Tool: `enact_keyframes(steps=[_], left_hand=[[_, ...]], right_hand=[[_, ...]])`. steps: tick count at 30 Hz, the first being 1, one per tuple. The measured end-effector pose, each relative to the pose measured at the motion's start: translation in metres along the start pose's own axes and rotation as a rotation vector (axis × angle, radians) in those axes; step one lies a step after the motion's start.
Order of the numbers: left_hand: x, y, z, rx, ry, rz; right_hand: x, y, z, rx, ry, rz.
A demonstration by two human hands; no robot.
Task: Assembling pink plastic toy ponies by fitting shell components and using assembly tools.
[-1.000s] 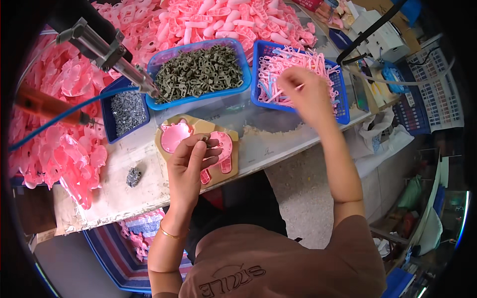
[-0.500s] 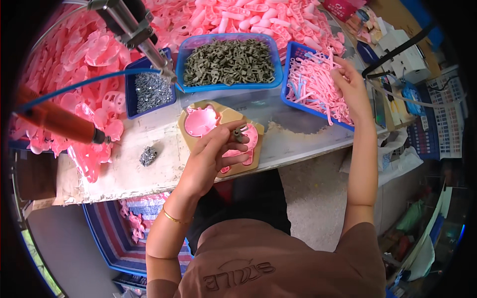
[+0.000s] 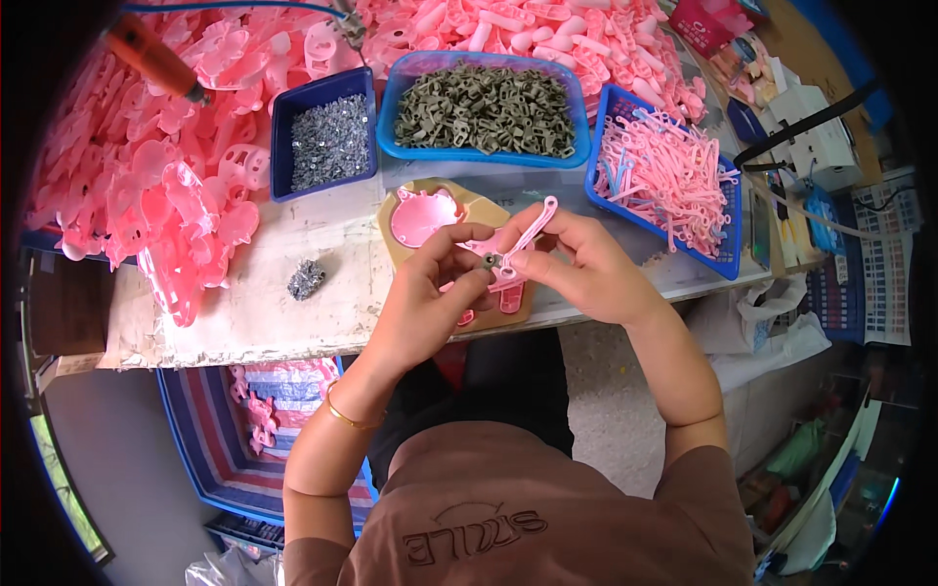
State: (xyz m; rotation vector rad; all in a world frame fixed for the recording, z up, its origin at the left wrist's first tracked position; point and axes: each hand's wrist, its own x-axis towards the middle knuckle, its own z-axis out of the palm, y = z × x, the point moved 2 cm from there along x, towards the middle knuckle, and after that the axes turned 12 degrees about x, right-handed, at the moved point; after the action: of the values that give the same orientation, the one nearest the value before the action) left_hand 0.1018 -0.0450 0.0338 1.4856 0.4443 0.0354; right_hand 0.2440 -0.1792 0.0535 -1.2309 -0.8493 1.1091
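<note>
Your left hand pinches a small grey-green moulded clip between thumb and fingers, while your right hand has its fingers pinching a slender pink plastic strip with a looped tip. Clip and strip meet above the angular tan block at the surface's front edge; a smooth, hollow pink shell sits in the block.

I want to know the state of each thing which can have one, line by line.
Grey clip: pinched in the left hand
Pink strip: held slanting in the right hand
Dark blue box: open, holding metal bits
Light blue tub: open, full of grey clips
Blue basket: open, full of pink strips
Tan block: pink shell set in it
Orange tool: in neither hand
Striped bin: open, pink pieces inside
</note>
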Motion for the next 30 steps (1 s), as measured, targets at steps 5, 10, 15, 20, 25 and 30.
enact_keyframes(steps=[5,10,15,20,25,30], left_hand=[[0.0,-0.013,-0.002,-0.114,0.113,-0.027],[-0.002,-0.016,0.003,-0.161,0.117,-0.084],[-0.007,-0.014,0.009,-0.269,0.076,-0.051],[-0.01,-0.013,0.011,-0.455,0.079,-0.059],[-0.011,-0.018,0.009,-0.517,0.025,-0.065],[-0.009,-0.021,0.007,-0.634,-0.044,-0.088]], right_hand=[[-0.003,-0.003,0.001,0.078,0.11,-0.086],[0.002,0.011,0.015,0.273,0.17,-0.089],[0.004,0.021,0.014,0.189,0.217,-0.092],[0.005,0.022,0.009,-0.001,0.24,-0.245],[0.002,0.025,0.009,0.286,0.244,-0.087],[0.002,0.036,0.01,0.404,0.214,-0.109]])
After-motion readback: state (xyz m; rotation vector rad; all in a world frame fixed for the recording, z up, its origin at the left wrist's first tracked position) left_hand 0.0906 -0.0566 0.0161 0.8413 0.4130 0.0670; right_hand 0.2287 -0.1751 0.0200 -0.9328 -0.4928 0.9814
